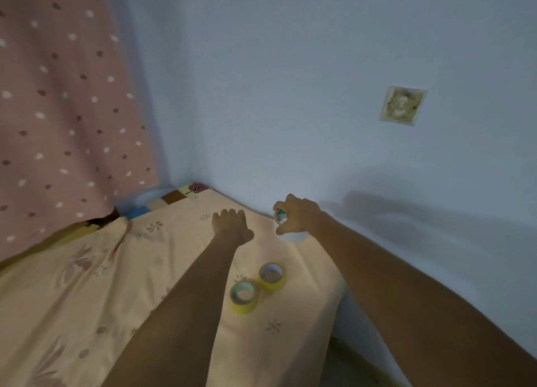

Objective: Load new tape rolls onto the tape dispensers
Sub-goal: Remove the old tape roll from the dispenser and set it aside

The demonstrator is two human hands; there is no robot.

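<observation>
Two yellow tape rolls lie flat on the peach bedsheet [87,285]: one roll [272,276] farther off, the other roll [243,297] nearer me and to its left. My right hand [296,213] is stretched out near the wall and grips a third tape roll [280,215] with a green-and-white core between fingers and thumb. A pale rounded object [295,236] shows just under that hand; I cannot tell what it is. My left hand [231,225] rests palm down on the sheet, fingers curled forward, holding nothing. No tape dispenser shows clearly.
The bed fills the lower left and ends at a blue wall [319,96] on the right. A pink dotted curtain [58,110] hangs at the left. A worn square wall plate [402,105] sits on the wall. The floor gap lies at the bed's right edge.
</observation>
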